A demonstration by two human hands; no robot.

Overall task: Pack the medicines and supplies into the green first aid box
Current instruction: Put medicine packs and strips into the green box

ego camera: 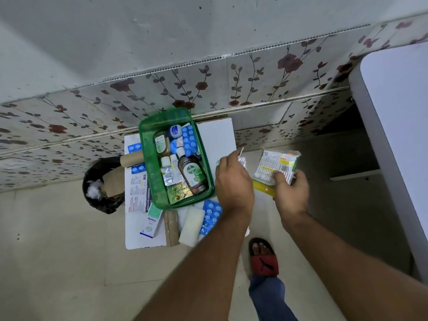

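Cotton-swab packet [275, 167], a light, crinkly clear-plastic pack, sits pinched at its lower edge by the right hand [290, 192], while the left hand [234, 181] grips a single swab [240, 152] and foil strip [243, 162] beside the green plastic first aid box [148, 133].

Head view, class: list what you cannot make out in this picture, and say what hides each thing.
- Left hand: it covers most of the foil strip, so what is in it stays hidden.
- Yellow item: mostly behind the right hand and the swab packet.
- Green box: lower layers lie under the brown bottle.
- Packet print: too small to read.
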